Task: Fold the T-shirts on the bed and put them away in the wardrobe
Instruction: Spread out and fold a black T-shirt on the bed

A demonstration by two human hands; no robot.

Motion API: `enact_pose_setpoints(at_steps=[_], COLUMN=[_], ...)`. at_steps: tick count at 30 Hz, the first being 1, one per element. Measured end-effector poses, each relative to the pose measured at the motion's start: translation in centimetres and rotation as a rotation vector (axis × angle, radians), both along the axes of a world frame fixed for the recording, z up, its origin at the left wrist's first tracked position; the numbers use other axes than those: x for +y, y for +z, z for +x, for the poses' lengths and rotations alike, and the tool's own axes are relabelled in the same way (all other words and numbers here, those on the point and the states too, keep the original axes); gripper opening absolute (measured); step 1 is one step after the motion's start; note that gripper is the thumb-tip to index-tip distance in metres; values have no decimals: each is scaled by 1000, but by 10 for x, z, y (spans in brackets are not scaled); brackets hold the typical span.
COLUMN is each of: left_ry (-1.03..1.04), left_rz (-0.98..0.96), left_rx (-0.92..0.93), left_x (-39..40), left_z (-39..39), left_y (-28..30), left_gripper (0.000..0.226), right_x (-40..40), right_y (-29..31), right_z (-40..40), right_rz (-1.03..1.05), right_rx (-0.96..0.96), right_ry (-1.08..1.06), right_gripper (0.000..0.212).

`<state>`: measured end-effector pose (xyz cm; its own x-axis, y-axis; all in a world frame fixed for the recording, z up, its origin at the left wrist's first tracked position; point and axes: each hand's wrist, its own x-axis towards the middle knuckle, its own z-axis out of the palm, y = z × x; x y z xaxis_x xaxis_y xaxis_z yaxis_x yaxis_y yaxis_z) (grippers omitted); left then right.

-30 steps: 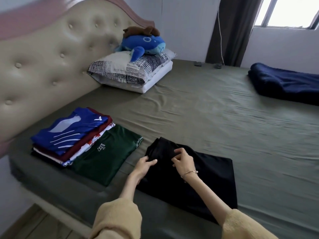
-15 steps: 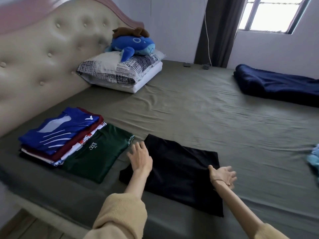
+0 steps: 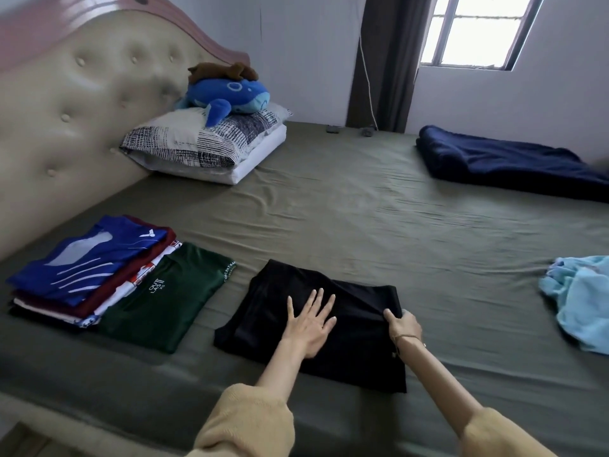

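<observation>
On the bed: an olive sheet [image 3: 362,232] covered the mattress, with a black T-shirt [image 3: 263,311] lying partly folded near the front edge.
Left hand [image 3: 311,324]: lay flat on the middle of the black T-shirt, palm down, fingers spread wide and gripping nothing.
Right hand [image 3: 403,326]: fingers were closed in a pinch on the shirt's right edge, the cloth raised a little there.
Folded stack [image 3: 89,262]: sat left of the black shirt, a blue T-shirt on top, with a dark green T-shirt [image 3: 164,298] folded just beside it.
Light blue garment [image 3: 580,298]: lay crumpled at the right edge, well apart.
Far end: a whale plush [image 3: 227,94] rested on the pillows [image 3: 204,146]; a navy blanket [image 3: 507,163] lay below the window.
</observation>
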<state>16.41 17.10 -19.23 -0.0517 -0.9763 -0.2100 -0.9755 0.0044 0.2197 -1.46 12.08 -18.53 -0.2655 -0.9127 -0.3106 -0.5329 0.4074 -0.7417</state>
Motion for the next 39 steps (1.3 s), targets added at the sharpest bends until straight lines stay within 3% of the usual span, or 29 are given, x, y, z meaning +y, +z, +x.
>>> enact_pose_setpoints(at_steps=[7,13,19,22,26,30,34,39], left_ry=[-78,-181,-263,-253,-188,-159,-29,293], left_rz=[-27,-32,-43,-51,-121,-345,-220,-122], left_rx=[-59,-3,-22,-31,77,91,433,846], left_x=[12,14,13,13,11,15,13,4], left_z=[-38,-95,-143,-147,-144,-138,-129,-115], left_y=[-5,-7,-11,-11,-6,3,5,-3], left_gripper=[55,56,57,58,60,38,17,23], right_x=[13,24,42,34,31,28,19,19], right_y=[2,-2,0,-6,22,47,58,58], right_z=[-89,-186,-235,-247,-229,-197,-150,-86], right_rz=[-13,6,-6,-17,-44,12,1,3], right_rx=[-45,-103,-214,-208,-278,-283,-218,-202], right_ry=[-116,-242,-344,-311,-218,-52,13,33], right_gripper=[34,37,38,43,33,11,25,39])
